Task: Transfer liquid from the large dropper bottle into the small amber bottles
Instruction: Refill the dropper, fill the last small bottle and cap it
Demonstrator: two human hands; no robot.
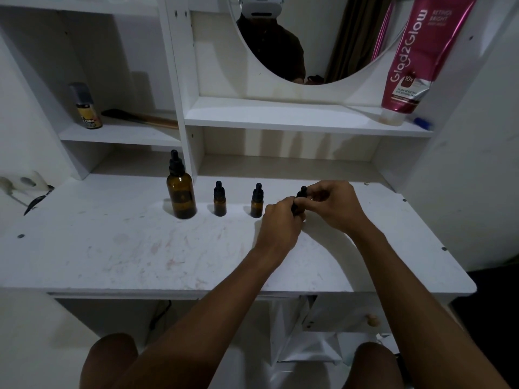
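The large amber dropper bottle [181, 192] stands capped at the back of the white tabletop [140, 254]. Two small amber bottles [220, 200] [257, 202] with black dropper caps stand in a row to its right. A third small bottle [298, 200] is further right, mostly hidden between my hands. My left hand [280, 220] grips its body from the left. My right hand [331, 203] pinches its black dropper cap from the right.
A spray can [85, 106] and a dark brush [134, 116] sit on the left shelf. A pink tube [415, 54] leans on the right shelf beside a round mirror [309, 37]. A wall socket [25, 182] is at far left. My knees show below the table edge.
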